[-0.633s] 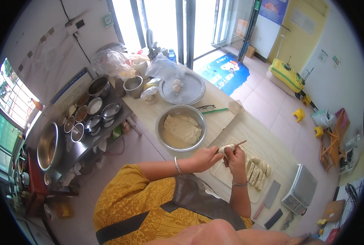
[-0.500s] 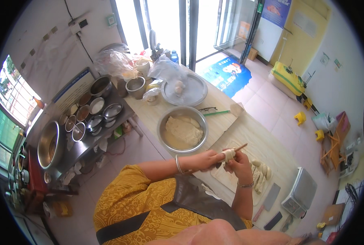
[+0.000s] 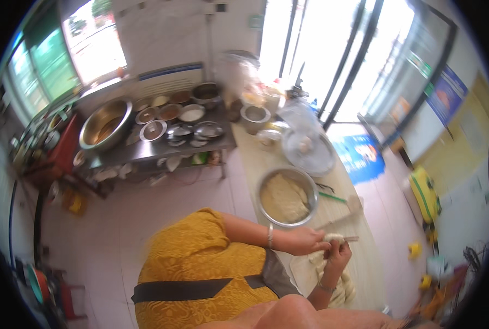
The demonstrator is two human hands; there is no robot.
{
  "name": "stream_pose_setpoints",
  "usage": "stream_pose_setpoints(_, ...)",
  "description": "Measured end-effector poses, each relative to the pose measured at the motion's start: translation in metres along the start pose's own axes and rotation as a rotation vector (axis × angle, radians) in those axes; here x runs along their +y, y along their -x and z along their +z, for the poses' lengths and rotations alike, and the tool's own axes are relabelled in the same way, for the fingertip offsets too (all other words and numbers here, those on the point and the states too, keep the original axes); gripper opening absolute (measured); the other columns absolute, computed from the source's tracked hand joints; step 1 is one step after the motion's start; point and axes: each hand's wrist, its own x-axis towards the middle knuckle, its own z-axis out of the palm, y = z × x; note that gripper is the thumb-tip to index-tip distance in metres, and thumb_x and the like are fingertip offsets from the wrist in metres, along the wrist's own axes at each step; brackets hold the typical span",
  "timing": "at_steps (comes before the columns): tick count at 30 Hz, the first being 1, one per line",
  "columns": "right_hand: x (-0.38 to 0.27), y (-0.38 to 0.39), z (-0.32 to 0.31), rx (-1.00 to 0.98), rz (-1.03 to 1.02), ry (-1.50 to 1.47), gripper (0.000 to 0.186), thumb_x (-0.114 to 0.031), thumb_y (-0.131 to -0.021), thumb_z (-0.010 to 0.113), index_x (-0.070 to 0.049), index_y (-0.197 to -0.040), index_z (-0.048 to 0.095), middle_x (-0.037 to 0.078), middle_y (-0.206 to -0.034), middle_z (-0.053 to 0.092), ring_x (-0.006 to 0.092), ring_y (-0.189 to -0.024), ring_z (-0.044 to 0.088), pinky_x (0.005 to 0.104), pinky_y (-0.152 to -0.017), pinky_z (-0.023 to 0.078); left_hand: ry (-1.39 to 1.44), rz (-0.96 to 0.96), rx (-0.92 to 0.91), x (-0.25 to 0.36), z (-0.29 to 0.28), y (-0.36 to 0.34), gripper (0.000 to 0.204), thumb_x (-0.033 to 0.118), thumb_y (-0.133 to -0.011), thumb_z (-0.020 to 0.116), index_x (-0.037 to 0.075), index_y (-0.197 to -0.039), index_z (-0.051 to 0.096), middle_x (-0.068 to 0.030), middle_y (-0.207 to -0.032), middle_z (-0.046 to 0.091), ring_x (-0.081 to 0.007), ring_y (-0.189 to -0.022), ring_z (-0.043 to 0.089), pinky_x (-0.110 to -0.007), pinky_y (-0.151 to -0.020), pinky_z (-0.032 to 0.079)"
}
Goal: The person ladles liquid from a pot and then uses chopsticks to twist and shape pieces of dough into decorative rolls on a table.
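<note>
My left fingers (image 3: 318, 244) were closed on the left end of a dough-wrapped stick (image 3: 333, 237), and my right fingers (image 3: 338, 251) were curled in tight on it from below, so basically no gap on either side, though it was a bit too blurry to tell where each fingertip sat. The bare end of the stick poked out past the dough to the right. I had the whole thing held up above the surface (image 3: 249, 155), over near the pale board (image 3: 300, 267), and a bunch of dough pieces (image 3: 344, 289) lay just past my right wrist, partly behind my forearm. A big metal bowl (image 3: 314, 192) sat just beyond my left hand, with a thick slab of dough (image 3: 281, 196) in it. Next to that bowl was a thin green thing (image 3: 333, 197) lying flat, and behind it a round tray (image 3: 325, 160) with some clear plastic on top. Further left there was a metal pot (image 3: 255, 116), then a steel side table (image 3: 214, 143) crowded with small bowls and a large basin (image 3: 123, 116). Way off to the right, a yellow sack (image 3: 424, 193) rested on the floor.
</note>
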Motion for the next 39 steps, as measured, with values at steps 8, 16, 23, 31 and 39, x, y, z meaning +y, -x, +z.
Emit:
stream_pose_setpoints(8,0.009,-0.011,-0.009,-0.371,-0.178,-0.276,0.067,-0.051,-0.065,0.076,0.003,-0.1,0.055,0.007,-0.086,0.056,0.0115,-0.073,0.055,0.0229,-0.053,0.044,1.667,-0.305,-1.293,-0.027,0.008,-0.006,0.061,0.069,-0.082,0.041,0.01,-0.065,0.037,0.0067,-0.047,0.024,-0.002,-0.034,0.021,-0.018,-0.029,0.016)
stream_pose_setpoints(16,-0.013,-0.012,0.011,-0.059,0.053,0.088,0.017,-0.013,-0.081,0.061,-0.001,-0.092,0.057,0.0,-0.061,0.053,0.0067,-0.043,0.045,0.0206,-0.036,0.034,0.452,0.099,0.08,-0.027,-0.003,-0.003,0.032,0.032,-0.096,0.037,0.003,-0.088,0.048,-0.0093,-0.064,0.049,-0.0188,-0.061,0.052,-0.034,-0.054,0.043)
stream_pose_setpoints(23,-0.019,-0.003,-0.005,-0.469,0.099,-0.362,0.041,-0.015,-0.077,0.07,0.002,-0.111,0.056,0.001,-0.072,0.058,0.0048,-0.049,0.047,0.0185,-0.042,0.036,1.321,-0.463,-0.646,-0.012,-0.008,0.005,0.052,0.056,-0.09,0.041,0.006,-0.077,0.044,0.0005,-0.051,0.036,-0.0087,-0.038,0.033,-0.025,-0.034,0.027)
stream_pose_setpoints(31,0.005,0.008,-0.012,-0.559,0.023,-0.501,0.05,-0.017,-0.073,0.075,0.002,-0.114,0.055,0.004,-0.091,0.065,0.0053,-0.069,0.056,0.0168,-0.052,0.042,1.773,-0.473,-1.508,-0.039,0.024,-0.007,0.061,0.067,-0.083,0.039,0.008,-0.07,0.037,0.0046,-0.048,0.024,-0.002,-0.035,0.018,-0.018,-0.029,0.013)
stream_pose_setpoints(39,0.018,0.035,-0.009,-0.014,0.18,-0.196,0.027,-0.008,-0.082,0.064,-0.001,-0.106,0.056,-0.001,-0.063,0.057,0.0035,-0.049,0.046,0.0205,-0.042,0.035,1.078,-0.504,-0.319,-0.007,0.009,-0.015,0.037,0.044,-0.09,0.052,0.007,-0.09,0.052,0.0044,-0.054,0.035,-0.0051,-0.04,0.031,-0.021,-0.039,0.022)
